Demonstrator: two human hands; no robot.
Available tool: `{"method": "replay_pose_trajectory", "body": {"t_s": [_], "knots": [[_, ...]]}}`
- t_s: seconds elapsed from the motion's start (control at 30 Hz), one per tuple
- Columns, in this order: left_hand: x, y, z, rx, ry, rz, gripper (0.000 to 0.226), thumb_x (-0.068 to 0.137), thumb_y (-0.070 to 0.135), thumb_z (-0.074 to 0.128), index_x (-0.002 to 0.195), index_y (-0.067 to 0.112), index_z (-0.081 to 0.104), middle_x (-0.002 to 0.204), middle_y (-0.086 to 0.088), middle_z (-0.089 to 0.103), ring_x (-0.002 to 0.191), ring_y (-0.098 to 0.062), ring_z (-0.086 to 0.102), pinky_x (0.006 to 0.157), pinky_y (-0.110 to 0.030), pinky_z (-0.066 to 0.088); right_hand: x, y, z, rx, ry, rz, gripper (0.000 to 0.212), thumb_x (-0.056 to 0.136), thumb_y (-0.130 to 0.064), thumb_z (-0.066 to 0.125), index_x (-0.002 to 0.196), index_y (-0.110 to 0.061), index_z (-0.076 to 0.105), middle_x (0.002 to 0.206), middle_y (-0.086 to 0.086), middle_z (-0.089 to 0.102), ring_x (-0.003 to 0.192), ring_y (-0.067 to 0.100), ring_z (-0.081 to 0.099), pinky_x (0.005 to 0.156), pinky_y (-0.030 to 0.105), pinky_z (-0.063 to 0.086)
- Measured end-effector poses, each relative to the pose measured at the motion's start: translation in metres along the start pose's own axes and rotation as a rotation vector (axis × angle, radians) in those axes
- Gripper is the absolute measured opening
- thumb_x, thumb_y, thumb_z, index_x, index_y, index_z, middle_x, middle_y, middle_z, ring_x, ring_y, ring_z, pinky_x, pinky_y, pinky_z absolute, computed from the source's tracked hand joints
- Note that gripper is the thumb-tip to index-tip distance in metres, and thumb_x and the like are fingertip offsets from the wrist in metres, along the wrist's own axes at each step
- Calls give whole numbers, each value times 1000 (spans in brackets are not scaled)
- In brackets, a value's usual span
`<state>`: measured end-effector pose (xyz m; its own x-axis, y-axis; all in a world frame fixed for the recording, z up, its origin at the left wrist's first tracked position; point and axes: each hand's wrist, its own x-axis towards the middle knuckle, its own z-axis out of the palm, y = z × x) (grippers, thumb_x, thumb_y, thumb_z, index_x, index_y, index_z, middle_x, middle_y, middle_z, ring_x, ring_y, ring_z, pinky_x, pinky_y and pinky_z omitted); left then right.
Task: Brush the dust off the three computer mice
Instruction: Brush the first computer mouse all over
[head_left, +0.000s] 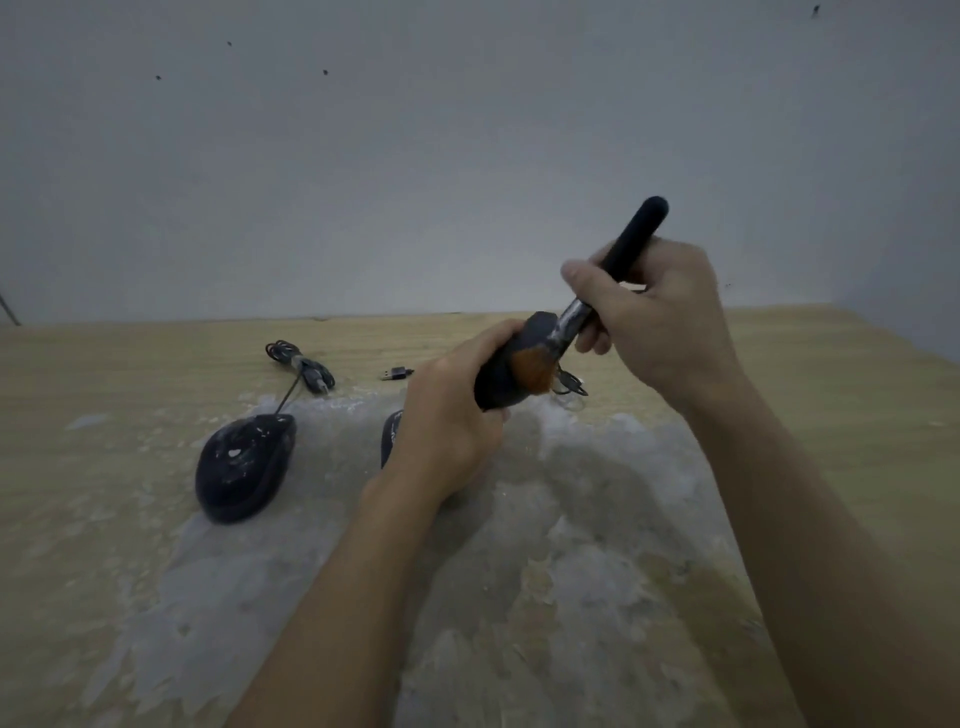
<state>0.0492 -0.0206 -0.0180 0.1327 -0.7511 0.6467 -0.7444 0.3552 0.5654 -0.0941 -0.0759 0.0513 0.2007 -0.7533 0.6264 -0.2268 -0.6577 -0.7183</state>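
My left hand (449, 415) holds a black computer mouse (506, 371) up off the table, tilted. In my right hand (657, 312) is a brush (631, 239) with a black handle and a metal ferrule; its brown bristles (535, 371) press on the held mouse. A second black mouse (241, 467), speckled with white dust, lies on the table at the left, its cable running back to a coiled bundle (304, 364). A third dark mouse (390, 434) shows only as a sliver behind my left hand.
The wooden table (831, 395) carries a wide patch of white dust (519, 519) under my arms. A USB plug (395, 373) lies near the back, beside the coiled cable. A plain grey wall (415, 156) stands right behind the table's far edge.
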Motion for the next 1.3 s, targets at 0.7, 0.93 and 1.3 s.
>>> {"method": "replay_pose_trajectory", "body": {"t_s": [0.7,0.93,1.3], "knots": [[-4,5,2,-90,-48,-26,72,63,-10,71,127,20,54,111,20,56,104,1,53,86,-5,41,3,14,-1,-212,271,5,22,85,-25,61,77,-5,63,68,6,65,63,24,66,66,34,53],[-1,6,1,-231,129,-131,74,60,-5,77,126,19,54,114,11,60,104,-3,56,88,-32,53,-2,18,7,-54,-122,442,26,90,-18,51,82,4,61,80,22,68,74,33,66,67,37,51],[1,22,-5,-665,-19,-312,61,79,13,68,134,18,43,118,12,57,105,-4,62,82,-21,54,-5,14,6,350,-349,597,21,97,-21,44,98,-9,61,89,8,66,65,17,67,61,29,57]]}}
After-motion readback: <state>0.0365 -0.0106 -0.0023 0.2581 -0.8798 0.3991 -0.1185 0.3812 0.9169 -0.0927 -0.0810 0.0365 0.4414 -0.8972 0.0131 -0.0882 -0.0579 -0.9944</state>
